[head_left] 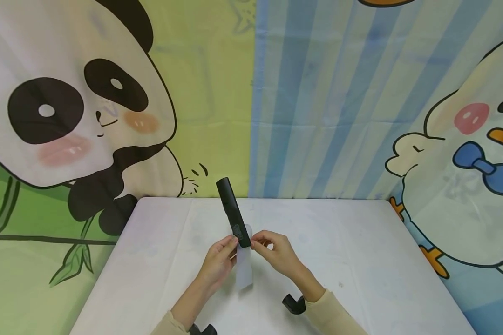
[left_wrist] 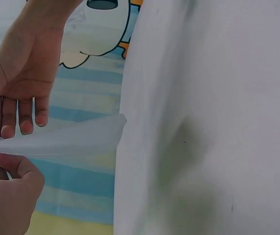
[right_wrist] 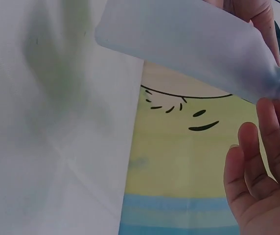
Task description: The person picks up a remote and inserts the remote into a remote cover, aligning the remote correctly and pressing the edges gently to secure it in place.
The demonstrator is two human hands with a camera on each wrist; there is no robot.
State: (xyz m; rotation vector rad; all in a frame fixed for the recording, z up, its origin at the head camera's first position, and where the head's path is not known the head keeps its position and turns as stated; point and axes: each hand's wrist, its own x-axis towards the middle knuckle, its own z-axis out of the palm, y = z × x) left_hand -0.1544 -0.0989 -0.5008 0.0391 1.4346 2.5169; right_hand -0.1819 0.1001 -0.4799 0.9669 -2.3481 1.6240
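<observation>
"Black stick (head_left: 233,211): where was it?"

"Tilted, just below the centre of the head view, its lower end at the pale sleeve's (head_left: 244,267) mouth."

"And the fingers?"

"Left hand (head_left: 219,260) pinched the stick's lower end; right hand (head_left: 278,251) seemed to pinch the sleeve's edge. I couldn't tell how the left's hidden fingers lay."

"What did good work call for, probably?"

"Mouth held wide, stick squared to it; a slanted push risked creasing."

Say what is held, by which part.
The left hand holds a black plastic stick by its lower end; the right hand apparently pinches a translucent white sleeve near its top.
</observation>
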